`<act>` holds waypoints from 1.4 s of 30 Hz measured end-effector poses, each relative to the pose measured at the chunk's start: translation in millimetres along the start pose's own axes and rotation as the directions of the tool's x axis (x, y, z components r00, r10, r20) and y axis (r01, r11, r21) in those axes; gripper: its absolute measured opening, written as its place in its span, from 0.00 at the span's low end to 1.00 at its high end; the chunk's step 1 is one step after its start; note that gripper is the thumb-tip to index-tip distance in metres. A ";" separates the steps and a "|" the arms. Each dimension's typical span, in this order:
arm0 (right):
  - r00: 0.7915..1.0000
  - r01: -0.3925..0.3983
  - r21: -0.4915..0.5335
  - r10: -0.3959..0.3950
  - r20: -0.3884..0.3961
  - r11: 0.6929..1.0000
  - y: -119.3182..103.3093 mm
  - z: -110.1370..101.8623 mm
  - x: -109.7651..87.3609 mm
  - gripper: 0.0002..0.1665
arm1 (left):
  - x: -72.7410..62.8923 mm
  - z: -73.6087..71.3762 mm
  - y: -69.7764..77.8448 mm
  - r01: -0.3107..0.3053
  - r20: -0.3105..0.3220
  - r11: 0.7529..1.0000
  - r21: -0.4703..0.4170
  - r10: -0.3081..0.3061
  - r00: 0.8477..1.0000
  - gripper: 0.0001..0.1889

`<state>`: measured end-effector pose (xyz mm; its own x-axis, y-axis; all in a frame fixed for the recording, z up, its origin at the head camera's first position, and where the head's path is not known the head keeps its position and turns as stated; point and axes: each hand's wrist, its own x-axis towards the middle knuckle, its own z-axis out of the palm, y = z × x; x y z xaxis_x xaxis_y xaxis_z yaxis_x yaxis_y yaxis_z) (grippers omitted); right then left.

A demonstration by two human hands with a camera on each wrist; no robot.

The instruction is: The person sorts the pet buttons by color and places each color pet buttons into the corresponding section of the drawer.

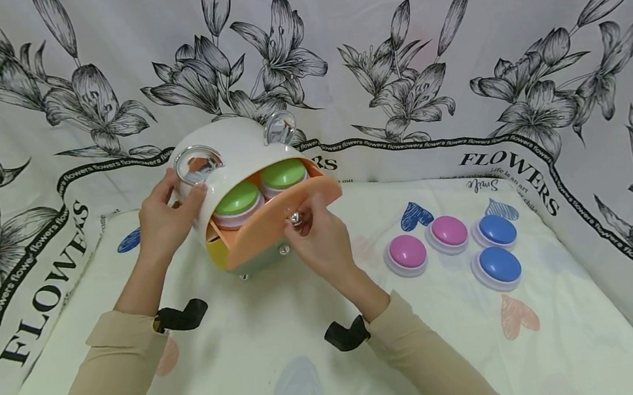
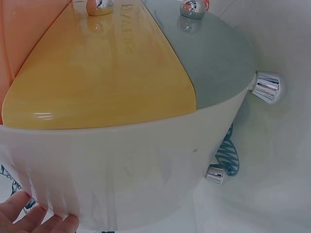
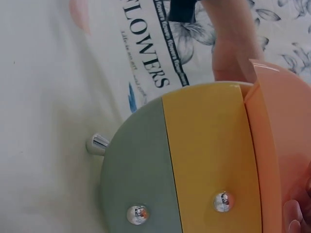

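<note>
A white, rounded cabinet (image 1: 233,143) stands tilted on the cloth, with clear ring-shaped pieces on top. Its orange drawer (image 1: 286,219) is pulled out and holds two round containers with green tops (image 1: 237,198). My right hand (image 1: 322,239) pinches the silver knob (image 1: 295,218) on that drawer's front. Against the cabinet's left side rests my left hand (image 1: 165,219), fingers spread and thumb near a clear ring (image 1: 197,164). In the left wrist view its fingertips (image 2: 60,224) touch the white wall. The yellow drawer (image 2: 97,73) and grey-green drawer (image 2: 209,58) are closed.
To the right on the cloth lie two round pink-topped containers (image 1: 408,252) and two blue-topped ones (image 1: 500,264). Behind the cabinet hangs a flower-printed curtain (image 1: 371,65). Printed hearts (image 1: 298,384) mark the white tablecloth (image 1: 242,365). The cabinet has short silver feet (image 2: 268,87).
</note>
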<state>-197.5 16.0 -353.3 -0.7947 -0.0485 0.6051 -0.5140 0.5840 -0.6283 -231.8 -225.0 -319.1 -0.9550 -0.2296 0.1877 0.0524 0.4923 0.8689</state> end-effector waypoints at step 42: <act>0.992 -0.072 -0.079 0.080 0.096 0.994 -7.5 33.6 40.9 0.15 | -2.4 -1.5 3.5 0.006 0.011 1.000 -0.003 -0.006 1.000 0.36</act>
<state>-237.0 -17.6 -340.2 -0.8605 -0.0795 0.5033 -0.4282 0.6482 -0.6297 -228.9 -224.0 -315.9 -0.9585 -0.2233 0.1774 0.0476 0.4881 0.8715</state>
